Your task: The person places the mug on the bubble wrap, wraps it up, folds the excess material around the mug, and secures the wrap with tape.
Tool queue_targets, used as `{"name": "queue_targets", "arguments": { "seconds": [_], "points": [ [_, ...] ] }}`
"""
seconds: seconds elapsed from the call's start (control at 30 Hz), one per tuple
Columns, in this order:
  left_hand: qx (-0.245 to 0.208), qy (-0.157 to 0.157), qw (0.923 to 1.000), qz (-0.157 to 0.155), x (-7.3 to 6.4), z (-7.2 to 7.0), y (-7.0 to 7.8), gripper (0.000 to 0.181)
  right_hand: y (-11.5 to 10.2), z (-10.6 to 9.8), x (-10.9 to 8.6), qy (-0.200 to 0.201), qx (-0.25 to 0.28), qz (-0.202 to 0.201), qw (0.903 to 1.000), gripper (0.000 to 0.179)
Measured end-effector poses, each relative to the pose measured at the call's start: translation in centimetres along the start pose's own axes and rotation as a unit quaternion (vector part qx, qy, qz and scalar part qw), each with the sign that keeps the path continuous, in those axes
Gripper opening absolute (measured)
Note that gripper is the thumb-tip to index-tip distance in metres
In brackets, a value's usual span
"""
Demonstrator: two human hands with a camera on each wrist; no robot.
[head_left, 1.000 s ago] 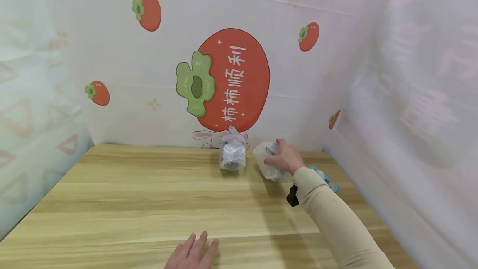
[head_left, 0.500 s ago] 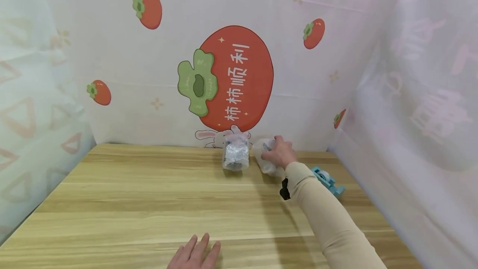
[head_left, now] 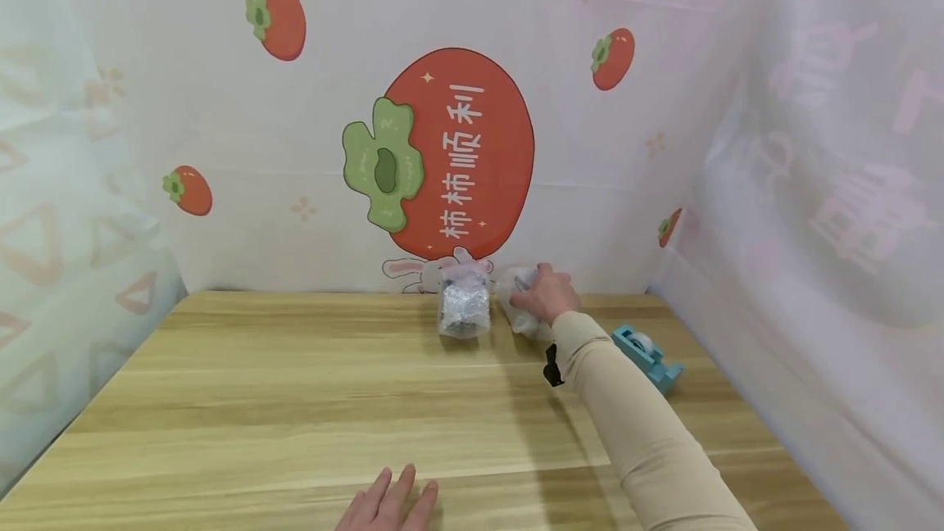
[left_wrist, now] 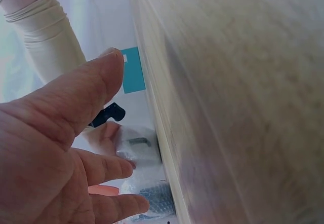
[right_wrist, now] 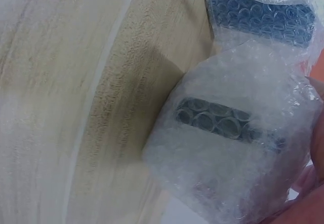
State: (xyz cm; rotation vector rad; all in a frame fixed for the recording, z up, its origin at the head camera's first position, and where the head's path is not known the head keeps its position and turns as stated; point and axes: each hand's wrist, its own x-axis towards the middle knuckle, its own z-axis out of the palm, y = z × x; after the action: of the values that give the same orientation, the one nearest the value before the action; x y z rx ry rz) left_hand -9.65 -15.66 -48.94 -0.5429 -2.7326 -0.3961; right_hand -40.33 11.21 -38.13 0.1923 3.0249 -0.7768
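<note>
My right hand (head_left: 549, 295) grips a bubble-wrapped package (head_left: 525, 320) from its right side at the back of the table, thumb and fingers on either side of it. Up close in the right wrist view, the package (right_wrist: 212, 155) is whitish, with a dark strip showing through the wrap. What is inside is hidden. Just left of it stands a second bubble-wrapped package (head_left: 465, 306), bluish-dark under the plastic. My left hand (head_left: 391, 505) lies by the table's front with relaxed, spread fingers and holds nothing; its palm and thumb fill the left wrist view.
A teal tape dispenser (head_left: 649, 357) with a roll in it sits to the right, beside my right forearm. The wood-grain table (head_left: 295, 400) ends at a printed cloth backdrop (head_left: 243, 244) behind, with cloth walls on both sides.
My right hand has shifted slightly back and left with its package, closer to the second package. More of the tape dispenser shows past the sleeve. My left hand stays nearly still.
</note>
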Motion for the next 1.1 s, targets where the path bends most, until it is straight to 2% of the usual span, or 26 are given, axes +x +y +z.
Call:
{"name": "queue_targets", "arguments": {
  "seconds": [0.17, 0.4, 0.47, 0.57, 0.6, 0.63, 0.67, 0.73, 0.8, 0.83, 0.87, 0.97, 1.1],
  "points": [
    [0.004, 0.009, 0.9999, 0.009, 0.0, 0.1, -0.2, 0.066, -0.4, 0.3, 0.0, -0.001, -0.003, 0.007, 1.0, 0.094],
    [-0.014, -0.016, 0.9998, 0.007, 0.3, 0.1, -0.2, 0.067, 0.0, 0.2, -0.5, 0.001, 0.001, 0.018, 0.9998, 0.098],
    [0.001, -0.001, 0.9998, 0.022, 0.4, 0.0, -0.2, 0.067, 0.3, 0.0, -0.6, -0.008, -0.001, 0.015, 0.9999, 0.104],
    [0.055, 0.066, 0.9942, 0.065, 0.8, -0.2, -0.4, 0.068, 0.7, -0.3, -1.0, -0.021, -0.003, -0.002, 0.9998, 0.112],
    [0.066, 0.073, 0.9926, 0.072, 1.0, -0.5, -0.4, 0.07, 0.8, -0.4, -1.1, -0.024, 0.002, -0.007, 0.9997, 0.112],
    [0.066, 0.063, 0.9928, 0.077, 1.3, -0.9, -0.5, 0.073, 1.0, -0.6, -1.3, -0.025, 0.006, -0.01, 0.9996, 0.112],
    [0.059, 0.036, 0.9944, 0.08, 1.6, -1.4, -0.7, 0.078, 1.2, -0.8, -1.5, -0.026, 0.01, -0.014, 0.9995, 0.111],
    [0.027, -0.051, 0.9961, 0.067, 2.4, -2.7, -1.1, 0.09, 1.4, -1.2, -1.9, -0.026, 0.021, -0.02, 0.9993, 0.105],
    [-0.005, -0.145, 0.9886, 0.04, 3.3, -4.3, -1.8, 0.103, 1.5, -1.6, -2.5, -0.026, 0.033, -0.032, 0.9986, 0.098],
    [-0.016, -0.174, 0.9841, 0.034, 3.8, -5.0, -2.2, 0.106, 1.5, -1.9, -2.8, -0.027, 0.036, -0.042, 0.9981, 0.094],
    [-0.02, -0.187, 0.9817, 0.029, 4.2, -5.6, -2.6, 0.108, 1.5, -2.3, -3.3, -0.029, 0.041, -0.053, 0.9973, 0.091],
    [-0.011, -0.17, 0.9849, 0.032, 5.3, -7.1, -3.7, 0.103, 1.7, -3.6, -4.9, -0.031, 0.041, -0.092, 0.9944, 0.085],
    [0.026, -0.099, 0.9944, 0.026, 6.2, -8.7, -5.0, 0.093, 2.4, -5.0, -7.5, -0.017, 0.006, -0.133, 0.9909, 0.086]
  ]
}}
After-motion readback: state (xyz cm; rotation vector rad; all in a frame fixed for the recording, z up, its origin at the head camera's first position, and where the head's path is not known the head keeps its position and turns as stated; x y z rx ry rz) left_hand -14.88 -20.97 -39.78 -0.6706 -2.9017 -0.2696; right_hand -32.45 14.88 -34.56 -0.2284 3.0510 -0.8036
